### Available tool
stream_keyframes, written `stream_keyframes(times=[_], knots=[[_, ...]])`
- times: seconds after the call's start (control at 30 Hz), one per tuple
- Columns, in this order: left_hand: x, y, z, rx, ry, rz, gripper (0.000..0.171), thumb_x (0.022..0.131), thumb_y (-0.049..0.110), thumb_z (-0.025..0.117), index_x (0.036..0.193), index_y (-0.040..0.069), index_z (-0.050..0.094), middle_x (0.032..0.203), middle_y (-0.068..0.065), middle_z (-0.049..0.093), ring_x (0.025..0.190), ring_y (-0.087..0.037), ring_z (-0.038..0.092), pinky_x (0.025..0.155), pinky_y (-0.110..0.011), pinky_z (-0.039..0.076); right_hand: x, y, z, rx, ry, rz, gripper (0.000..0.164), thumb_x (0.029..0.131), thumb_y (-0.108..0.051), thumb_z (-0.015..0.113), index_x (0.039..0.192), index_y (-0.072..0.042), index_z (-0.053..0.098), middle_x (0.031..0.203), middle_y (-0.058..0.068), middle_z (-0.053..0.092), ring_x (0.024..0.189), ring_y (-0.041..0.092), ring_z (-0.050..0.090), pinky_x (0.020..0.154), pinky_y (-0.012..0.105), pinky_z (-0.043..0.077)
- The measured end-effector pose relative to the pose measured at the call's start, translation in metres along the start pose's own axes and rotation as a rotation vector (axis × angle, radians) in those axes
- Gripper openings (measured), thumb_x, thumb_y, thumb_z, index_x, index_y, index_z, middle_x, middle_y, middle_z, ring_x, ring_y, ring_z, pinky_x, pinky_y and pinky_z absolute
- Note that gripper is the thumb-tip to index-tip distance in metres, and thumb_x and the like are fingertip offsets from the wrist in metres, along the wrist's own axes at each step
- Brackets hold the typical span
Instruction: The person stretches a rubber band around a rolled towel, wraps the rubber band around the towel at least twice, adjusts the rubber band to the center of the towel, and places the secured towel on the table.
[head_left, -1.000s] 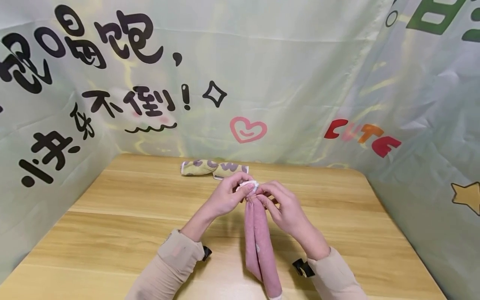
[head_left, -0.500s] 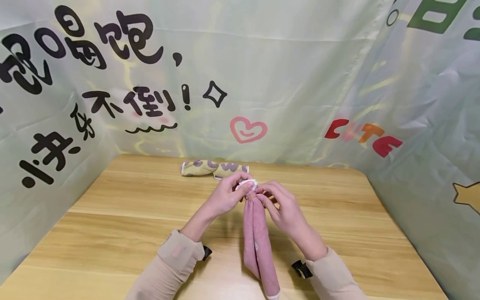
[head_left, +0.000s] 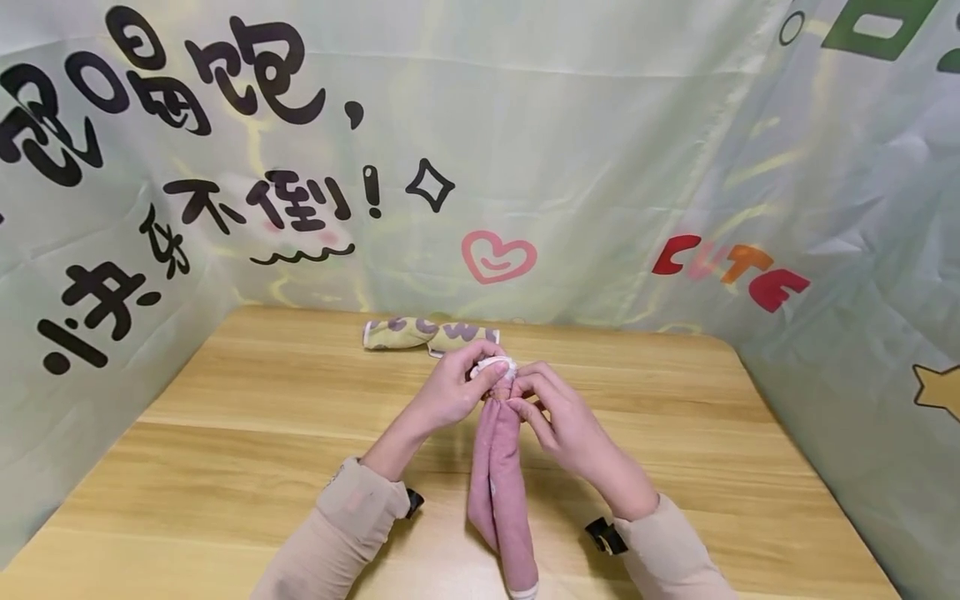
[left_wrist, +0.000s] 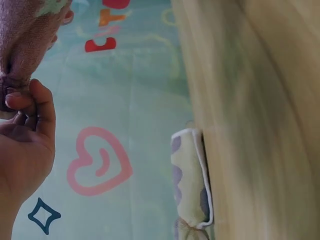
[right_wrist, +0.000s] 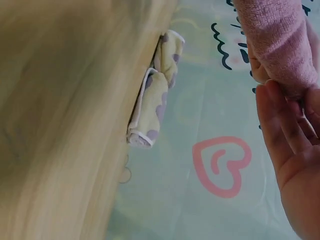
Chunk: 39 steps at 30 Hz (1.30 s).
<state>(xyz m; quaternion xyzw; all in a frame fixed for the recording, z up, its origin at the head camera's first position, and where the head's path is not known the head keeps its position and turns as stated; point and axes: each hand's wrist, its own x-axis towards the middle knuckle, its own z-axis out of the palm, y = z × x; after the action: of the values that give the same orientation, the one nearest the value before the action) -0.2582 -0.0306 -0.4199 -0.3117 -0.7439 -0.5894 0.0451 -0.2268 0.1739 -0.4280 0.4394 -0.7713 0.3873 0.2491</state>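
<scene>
Left hand point(head_left: 450, 390) grips the gathered, white-edged end of a pink cloth point(head_left: 510, 500), and the right hand point(head_left: 573, 429) pinches the cloth's narrow neck just beside it. Behind spreads a pale green backdrop point(head_left: 600, 150); in front of it is a wooden table point(head_left: 262, 442), over which the cloth's two long folds extend between the forearms. Near the far edge lies a spotted yellow roll point(head_left: 408, 335), narrowed at its middle, with a printed pink heart point(head_left: 495, 265) above

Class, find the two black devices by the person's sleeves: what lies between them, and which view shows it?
The pink cloth, with wooden tabletop showing on both sides of it; the head view shows this.
</scene>
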Motion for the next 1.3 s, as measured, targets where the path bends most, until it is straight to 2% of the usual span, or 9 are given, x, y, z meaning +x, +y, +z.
stream_keyframes(times=[0.13,0.33,0.5,0.6,0.8,0.93,1.13,1.23,1.3], knots=[[0.000,0.002,-0.002,-0.022,0.001,-0.014,0.016,0.106,0.010,0.059,0.115,-0.003,0.063,0.093,-0.012,0.064,0.072,-0.011,0.056,0.062,-0.022,0.049,0.001,-0.002,-0.001,0.003,0.050,0.049,0.005,0.101,-0.006,0.067,0.103,-0.005,0.063,0.108,0.008,0.067,0.093,0.019,0.066,0.071,0.021,0.058],[0.000,0.002,-0.002,-0.059,0.015,-0.011,0.017,0.106,0.009,0.058,0.115,-0.004,0.062,0.096,-0.014,0.065,0.075,-0.011,0.059,0.066,-0.024,0.052,0.001,-0.006,0.001,-0.006,0.124,0.075,0.027,0.087,0.013,0.075,0.106,-0.003,0.066,0.104,0.008,0.069,0.085,0.020,0.069,0.068,0.022,0.059],[-0.002,0.003,-0.003,-0.048,0.036,-0.020,0.015,0.105,0.010,0.061,0.113,-0.002,0.064,0.092,-0.009,0.065,0.072,-0.011,0.056,0.060,-0.023,0.047,0.000,-0.008,0.002,0.000,0.142,0.074,0.029,0.088,0.012,0.076,0.111,-0.003,0.065,0.102,0.008,0.069,0.079,0.021,0.072,0.065,0.023,0.060],[-0.003,0.003,-0.003,-0.024,0.060,-0.041,0.015,0.104,0.014,0.063,0.112,0.001,0.067,0.086,-0.006,0.065,0.066,-0.012,0.053,0.055,-0.022,0.043,-0.001,-0.010,0.003,0.020,0.132,0.085,0.035,0.085,0.006,0.081,0.114,-0.003,0.064,0.104,0.008,0.068,0.077,0.020,0.071,0.063,0.025,0.060],[-0.001,0.005,-0.002,-0.030,0.096,-0.045,0.018,0.103,0.016,0.066,0.115,0.003,0.068,0.091,-0.008,0.069,0.071,-0.014,0.059,0.059,-0.023,0.046,0.000,-0.012,0.004,0.044,0.101,0.179,0.051,0.078,0.001,0.089,0.119,-0.004,0.060,0.110,0.008,0.067,0.075,0.016,0.070,0.061,0.028,0.060],[0.001,0.003,-0.003,-0.029,0.047,-0.019,0.026,0.102,0.014,0.067,0.125,0.003,0.065,0.105,-0.011,0.068,0.085,-0.015,0.062,0.071,-0.025,0.053,0.000,-0.011,0.002,0.112,0.106,0.294,0.046,0.083,0.004,0.082,0.121,-0.001,0.058,0.112,0.013,0.067,0.078,0.015,0.072,0.062,0.030,0.061],[0.001,-0.003,-0.012,0.116,-0.048,0.090,0.043,0.103,0.023,0.064,0.145,0.014,0.058,0.126,-0.005,0.062,0.098,-0.017,0.056,0.080,-0.032,0.051,-0.002,-0.011,-0.001,0.273,0.097,0.464,0.044,0.089,0.005,0.076,0.127,0.000,0.055,0.121,0.018,0.064,0.086,0.012,0.072,0.066,0.030,0.062],[0.001,-0.004,-0.016,0.077,-0.121,0.087,0.043,0.106,0.028,0.059,0.147,0.014,0.057,0.130,-0.005,0.062,0.101,-0.017,0.059,0.082,-0.036,0.053,-0.002,-0.013,-0.002,0.377,0.065,0.494,0.042,0.092,0.006,0.073,0.129,0.002,0.053,0.124,0.022,0.061,0.090,0.015,0.073,0.068,0.031,0.062],[0.000,-0.006,-0.017,0.031,-0.152,0.082,0.040,0.108,0.028,0.056,0.144,0.011,0.059,0.126,-0.006,0.064,0.096,-0.018,0.060,0.079,-0.039,0.054,-0.002,-0.014,-0.002,0.439,0.041,0.498,0.042,0.093,0.009,0.070,0.129,0.003,0.052,0.126,0.025,0.060,0.092,0.017,0.072,0.069,0.031,0.062]])
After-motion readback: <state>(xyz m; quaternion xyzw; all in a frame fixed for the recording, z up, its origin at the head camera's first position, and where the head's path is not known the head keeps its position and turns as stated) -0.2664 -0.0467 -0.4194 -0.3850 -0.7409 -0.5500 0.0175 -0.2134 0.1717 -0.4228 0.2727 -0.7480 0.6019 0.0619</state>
